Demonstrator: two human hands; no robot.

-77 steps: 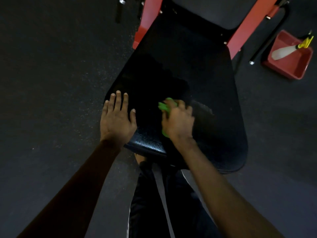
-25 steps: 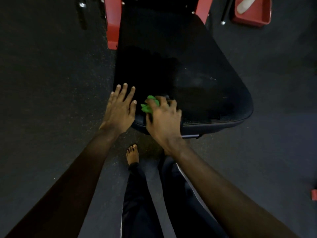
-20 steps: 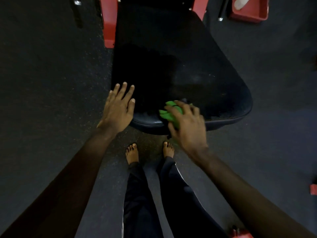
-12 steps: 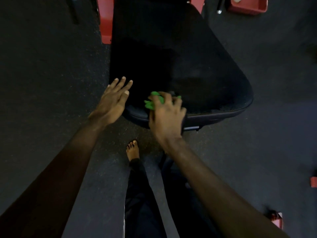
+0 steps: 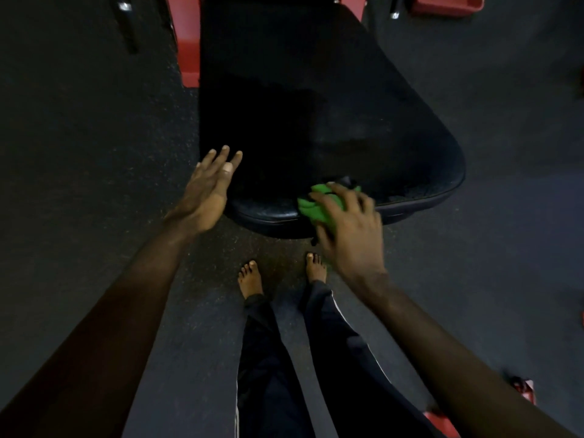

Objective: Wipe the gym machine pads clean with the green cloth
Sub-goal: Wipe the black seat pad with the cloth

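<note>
The right hand (image 5: 350, 229) is clenched round the bunched green cloth (image 5: 319, 205). Its fingers (image 5: 346, 194) curl over the top of the wad and press it onto the rounded near rim of the black seat pad (image 5: 316, 105), so the cloth sits under and just ahead of those fingers, with a fold poking out to their left. Balling the cloth up probably gives a firm lump to push along the curved lip, where a flat cloth would slip off. The left hand (image 5: 207, 188) is released, and its fingers (image 5: 218, 156) are straight and spread beside the pad's near-left corner. It seems placed there to steady the body, though whether it touches the pad cannot be told. Beyond both sets of fingers the pad runs away toward the red frame (image 5: 189, 42). A faint dull patch ahead of the right fingers suggests that stretch needs more wiping. Below the hands, bare feet (image 5: 250, 278) stand on the dark floor (image 5: 79, 153).
</note>
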